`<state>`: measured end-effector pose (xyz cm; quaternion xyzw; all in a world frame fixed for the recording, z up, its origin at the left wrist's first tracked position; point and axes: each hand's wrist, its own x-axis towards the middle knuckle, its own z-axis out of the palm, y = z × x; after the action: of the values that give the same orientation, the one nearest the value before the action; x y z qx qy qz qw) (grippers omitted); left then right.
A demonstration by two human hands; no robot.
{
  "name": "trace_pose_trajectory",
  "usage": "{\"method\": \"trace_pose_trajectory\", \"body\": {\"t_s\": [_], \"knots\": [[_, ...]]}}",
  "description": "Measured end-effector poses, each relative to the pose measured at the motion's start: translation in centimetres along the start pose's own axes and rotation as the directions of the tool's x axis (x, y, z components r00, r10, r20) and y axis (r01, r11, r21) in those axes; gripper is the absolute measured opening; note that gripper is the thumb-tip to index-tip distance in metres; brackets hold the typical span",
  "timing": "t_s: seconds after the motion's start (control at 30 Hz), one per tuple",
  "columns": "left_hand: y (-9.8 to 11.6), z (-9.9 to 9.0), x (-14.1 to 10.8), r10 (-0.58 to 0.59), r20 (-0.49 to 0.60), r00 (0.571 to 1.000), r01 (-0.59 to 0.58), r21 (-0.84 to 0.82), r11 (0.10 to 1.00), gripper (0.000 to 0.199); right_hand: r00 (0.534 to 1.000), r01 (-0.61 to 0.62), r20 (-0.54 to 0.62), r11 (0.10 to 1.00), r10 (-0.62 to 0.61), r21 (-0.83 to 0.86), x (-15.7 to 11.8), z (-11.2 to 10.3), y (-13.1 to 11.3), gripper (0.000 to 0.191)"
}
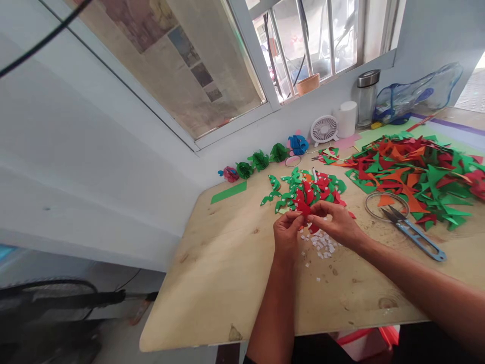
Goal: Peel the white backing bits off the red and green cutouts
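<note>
Matt paper is seen in cutouts (323,183) and scraps (398,178), knotted wood in the surface (212,263), glossy plastic in the bag (411,93), shiny metal on the bottle lid (369,77), dark metal in the snip blades (395,215).

Left hand (288,232) and right hand (335,223) pinching a red paper piece (303,208) above the table (220,273)
From here I see scattered white squares (325,244), blue-handled snips (421,238) near a colourful scrap heap (434,181), and a small white fan (324,130)

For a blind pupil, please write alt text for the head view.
A left hand and right hand hold red paper over a wooden table; green and red cutouts lie beyond, blue snips and paper scraps to the right.
</note>
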<state>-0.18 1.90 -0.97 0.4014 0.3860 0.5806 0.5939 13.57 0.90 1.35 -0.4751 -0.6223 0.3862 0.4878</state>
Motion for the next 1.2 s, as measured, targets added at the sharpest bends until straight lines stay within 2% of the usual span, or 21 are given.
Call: {"method": "trace_pose_trajectory", "body": {"t_s": [0.23,0.37,0.57,0.8,0.97,1.2], "knots": [[0.1,0.2,-0.1,0.010,0.007,1.000,-0.010,0.034,0.999,0.018,1.000,-0.020,-0.003,1.000,0.020,-0.021,0.2,-0.1,0.5,0.017],[0.3,0.3,-0.2,-0.054,0.031,0.998,0.055,-0.007,0.998,0.020,0.999,-0.030,0.019,0.999,0.030,-0.011,0.4,-0.1,1.3,0.017],[0.2,0.3,-0.1,-0.075,0.016,0.997,0.075,-0.001,0.997,0.021,0.989,-0.134,0.081,0.986,0.126,0.100,0.5,-0.1,1.4,0.024],[0.2,0.0,0.2,-0.135,-0.062,0.989,0.121,-0.191,0.974,0.022,0.971,-0.217,0.154,0.944,0.183,0.249,0.3,-0.3,-0.1,0.035],[-0.3,-0.5,0.3,-0.189,-0.032,0.982,0.173,-0.276,0.945,0.022,0.959,-0.267,0.183,0.899,0.214,0.346,0.2,-0.2,-0.1,0.033],[-0.5,-0.5,0.3,-0.212,0.058,0.975,0.220,-0.286,0.933,0.019,0.968,-0.241,0.148,0.919,0.204,0.311,0.2,-0.1,0.0,0.028]]}}
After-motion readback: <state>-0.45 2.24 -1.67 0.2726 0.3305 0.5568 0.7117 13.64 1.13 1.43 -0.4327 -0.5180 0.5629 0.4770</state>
